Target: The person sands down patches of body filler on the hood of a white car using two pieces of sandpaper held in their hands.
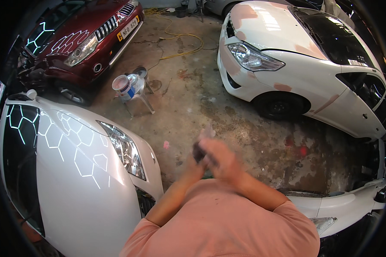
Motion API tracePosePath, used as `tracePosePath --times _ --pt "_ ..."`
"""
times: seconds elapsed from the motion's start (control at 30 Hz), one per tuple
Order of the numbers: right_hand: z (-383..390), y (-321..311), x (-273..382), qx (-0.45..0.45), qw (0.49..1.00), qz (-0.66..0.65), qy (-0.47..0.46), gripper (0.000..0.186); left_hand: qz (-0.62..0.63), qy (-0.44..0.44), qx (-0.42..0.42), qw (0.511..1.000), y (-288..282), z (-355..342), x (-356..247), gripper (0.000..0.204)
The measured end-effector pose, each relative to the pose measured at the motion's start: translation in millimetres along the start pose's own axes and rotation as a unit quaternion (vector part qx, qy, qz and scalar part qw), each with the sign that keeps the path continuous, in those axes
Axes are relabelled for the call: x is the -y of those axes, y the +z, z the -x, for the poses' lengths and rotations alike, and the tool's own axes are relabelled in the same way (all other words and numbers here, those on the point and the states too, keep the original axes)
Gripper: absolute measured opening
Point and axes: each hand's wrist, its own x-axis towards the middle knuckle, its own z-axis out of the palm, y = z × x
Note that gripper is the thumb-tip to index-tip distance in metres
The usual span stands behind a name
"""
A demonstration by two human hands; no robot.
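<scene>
My two hands are brought together in front of my chest, smeared by motion. My right hand (222, 157) lies across the left one, its fingers curled in around something I cannot make out. Most of my left hand (196, 168) is behind it, so its fingers are hidden. Between the hands shows a small dark patch (198, 151), too blurred to name. A pale pinkish blur (208, 131) sticks up just beyond them. Below the hands is the front of my pink shirt (218, 218).
A silver-white car (77, 171) stands close on my left, a dark red car (60, 47) beyond it. At right is a white car (304, 81) with pinkish-brown patches. A stool (142, 99) bears paint cans (123, 87). Yellow cable (188, 52) lies on the stained floor (188, 94). White bodywork (339, 203) is near my right.
</scene>
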Motion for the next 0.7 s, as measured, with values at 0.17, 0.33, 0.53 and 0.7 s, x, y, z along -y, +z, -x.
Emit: tracePosePath --times 0.17,0.33,0.53,0.7 --pt "-2.3 14.4 -36.1 -0.078 0.994 0.004 0.080 0.034 0.216 0.091 -0.129 0.963 12.5 2.9 -11.3 0.064" --pt "-20.1 -26.4 -66.9 -0.108 0.904 -0.224 0.348 0.039 0.032 0.101 -0.066 0.992 -5.4 24.8 20.7 0.051" --pt "-31.8 -31.3 -99.6 -0.263 0.859 -0.290 0.331 0.061 -0.050 0.052 -0.153 0.986 -23.1 20.3 -16.9 0.033" --pt "8.8 0.7 -71.1 0.018 0.893 -0.272 0.358 0.070 -0.009 0.067 -0.294 0.953 -24.3 7.0 -2.9 0.029"
